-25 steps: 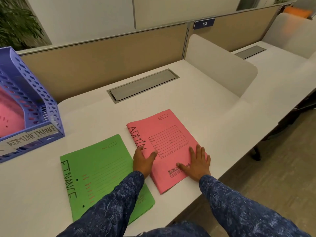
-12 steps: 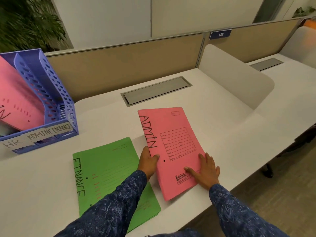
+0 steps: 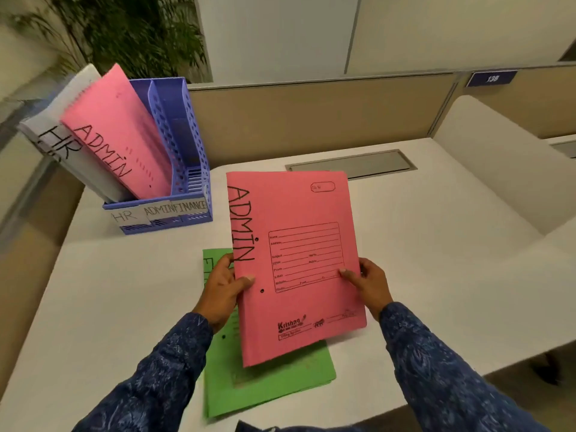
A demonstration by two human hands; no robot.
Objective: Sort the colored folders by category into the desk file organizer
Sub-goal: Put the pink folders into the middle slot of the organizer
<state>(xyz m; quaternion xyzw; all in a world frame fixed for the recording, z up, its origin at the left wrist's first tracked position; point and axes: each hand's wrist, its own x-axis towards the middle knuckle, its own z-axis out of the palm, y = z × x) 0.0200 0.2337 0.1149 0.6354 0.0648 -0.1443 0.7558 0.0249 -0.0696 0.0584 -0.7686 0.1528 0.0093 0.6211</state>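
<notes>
The pink folder (image 3: 296, 260) is held up between both hands above the bench (image 3: 436, 275), tilted toward the camera. The left hand (image 3: 223, 291) grips its left edge with the thumb pressed on the front cover beside the punched hole; the right hand (image 3: 369, 285) grips the right edge, thumb lying on the printed form box. Both hands are closed on the folder, their fingers hidden behind it. Beneath it, partly covered, a green folder (image 3: 268, 381) lies flat on the bench near its front edge. To the left and further back stands the blue file organizer (image 3: 184, 169), its front strip labelled HR, ADMIN and FINANCE. A white folder (image 3: 59, 141) marked HR leans in the left slot, a second pink folder (image 3: 115, 132) marked ADMIN leans in the middle slot, and the right slot shows only perforated walls. The bench is white, backed by a tan partition (image 3: 311, 120) with a grey cable hatch (image 3: 352, 163) in front of it; a leafy plant (image 3: 131, 29) stands behind. The held folder bears ADMIN handwritten down its left side, a ruled form box and a Krishna logo.
</notes>
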